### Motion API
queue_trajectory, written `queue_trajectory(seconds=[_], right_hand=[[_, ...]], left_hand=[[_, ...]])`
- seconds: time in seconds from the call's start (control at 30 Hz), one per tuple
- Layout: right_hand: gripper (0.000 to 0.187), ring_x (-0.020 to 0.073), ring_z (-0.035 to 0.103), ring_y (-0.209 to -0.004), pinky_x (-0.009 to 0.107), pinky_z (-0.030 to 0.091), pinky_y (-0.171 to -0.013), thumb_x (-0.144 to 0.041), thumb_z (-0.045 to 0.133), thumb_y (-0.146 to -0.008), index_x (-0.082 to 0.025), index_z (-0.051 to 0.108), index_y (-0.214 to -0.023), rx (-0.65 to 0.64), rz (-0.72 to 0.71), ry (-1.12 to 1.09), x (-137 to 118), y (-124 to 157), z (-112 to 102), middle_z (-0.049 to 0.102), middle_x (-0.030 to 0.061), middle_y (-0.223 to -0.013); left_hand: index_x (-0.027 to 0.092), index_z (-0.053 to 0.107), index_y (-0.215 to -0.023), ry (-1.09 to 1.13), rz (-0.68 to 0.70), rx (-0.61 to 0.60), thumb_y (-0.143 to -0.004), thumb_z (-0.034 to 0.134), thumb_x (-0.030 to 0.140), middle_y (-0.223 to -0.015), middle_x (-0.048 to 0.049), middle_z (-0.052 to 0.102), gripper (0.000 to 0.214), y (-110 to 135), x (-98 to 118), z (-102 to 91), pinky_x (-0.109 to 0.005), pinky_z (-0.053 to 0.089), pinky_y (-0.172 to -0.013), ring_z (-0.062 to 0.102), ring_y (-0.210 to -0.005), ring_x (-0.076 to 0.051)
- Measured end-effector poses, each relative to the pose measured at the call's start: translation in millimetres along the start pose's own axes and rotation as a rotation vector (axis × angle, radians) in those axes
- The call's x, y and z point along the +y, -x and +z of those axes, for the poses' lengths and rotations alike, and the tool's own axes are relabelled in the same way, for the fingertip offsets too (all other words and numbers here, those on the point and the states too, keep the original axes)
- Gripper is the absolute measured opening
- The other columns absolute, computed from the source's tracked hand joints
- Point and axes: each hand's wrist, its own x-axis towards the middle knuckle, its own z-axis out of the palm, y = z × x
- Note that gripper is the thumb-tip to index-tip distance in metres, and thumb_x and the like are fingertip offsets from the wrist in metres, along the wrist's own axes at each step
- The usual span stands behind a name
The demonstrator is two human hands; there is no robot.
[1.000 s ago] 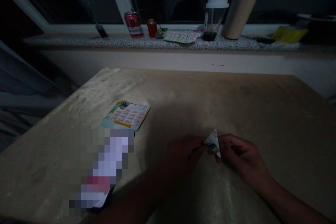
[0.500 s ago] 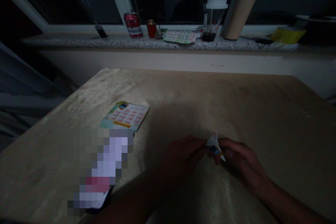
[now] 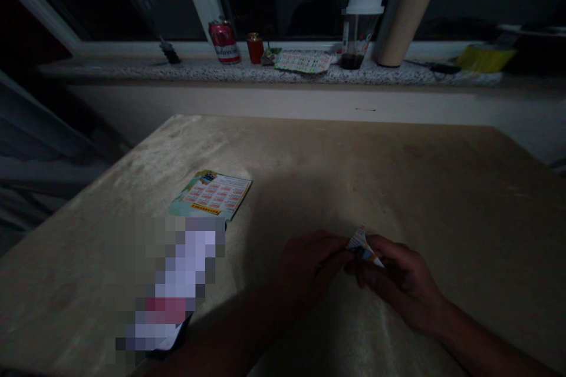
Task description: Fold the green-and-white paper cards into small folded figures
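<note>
A small piece of printed paper (image 3: 363, 248), folded to pointed corners, is held just above the table between my two hands. My left hand (image 3: 307, 262) pinches its left side, the fingers dark in shadow. On the other side, my right hand (image 3: 404, 283) is closed on the paper's right edge, thumb below and fingers curled round. Left of my hands lies a flat stack of printed scratch-ticket-like cards (image 3: 216, 194), with rows of red print and a green edge. Nearer me is a blurred-out, bright phone-like object (image 3: 188, 271).
The wooden table (image 3: 318, 153) reaches to the wall under a windowsill. On the sill stand a red can (image 3: 224, 42), a red jar (image 3: 255, 48), a crumpled printed sheet (image 3: 303, 61), a lidded cup with a straw (image 3: 357, 35), a cardboard tube (image 3: 409, 12) and something yellow (image 3: 486, 59).
My right hand has shifted slightly, its thumb and fingers now closer under the paper. The paper has tilted, its upper tip lower and its right corner a little further right. My left hand hardly moved.
</note>
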Motion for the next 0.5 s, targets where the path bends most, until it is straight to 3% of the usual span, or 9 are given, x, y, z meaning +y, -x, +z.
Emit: queue_trajectory(seconds=[0.3, 0.5], right_hand=[[0.017, 0.0125, 0.056, -0.055, 0.023, 0.047, -0.048, -0.021, 0.059, -0.095, -0.025, 0.064, -0.110, -0.011, 0.045, -0.074, -7.6, -5.2, 10.7, 0.063, -0.0007, -0.072], [0.011, 0.0121, 0.062, -0.053, 0.022, 0.048, -0.047, -0.020, 0.058, -0.096, -0.021, 0.069, -0.094, 0.027, 0.064, 0.027, -4.5, -7.0, 5.7, 0.070, 0.0015, -0.069]], left_hand=[[0.018, 0.074, -0.103, -0.035, 0.052, 0.015, -0.105, 0.049, 0.031, -0.089, -0.0050, 0.074, 0.029, 0.5, 1.4, -2.2, -0.026, 0.052, -0.075, 0.070, -0.079, -0.016], [0.017, 0.069, -0.103, -0.191, 0.164, 0.038, -0.106, 0.044, 0.028, -0.088, -0.0050, 0.074, 0.027, 0.1, -2.5, 2.3, -0.025, 0.054, -0.073, 0.069, -0.074, -0.015]])
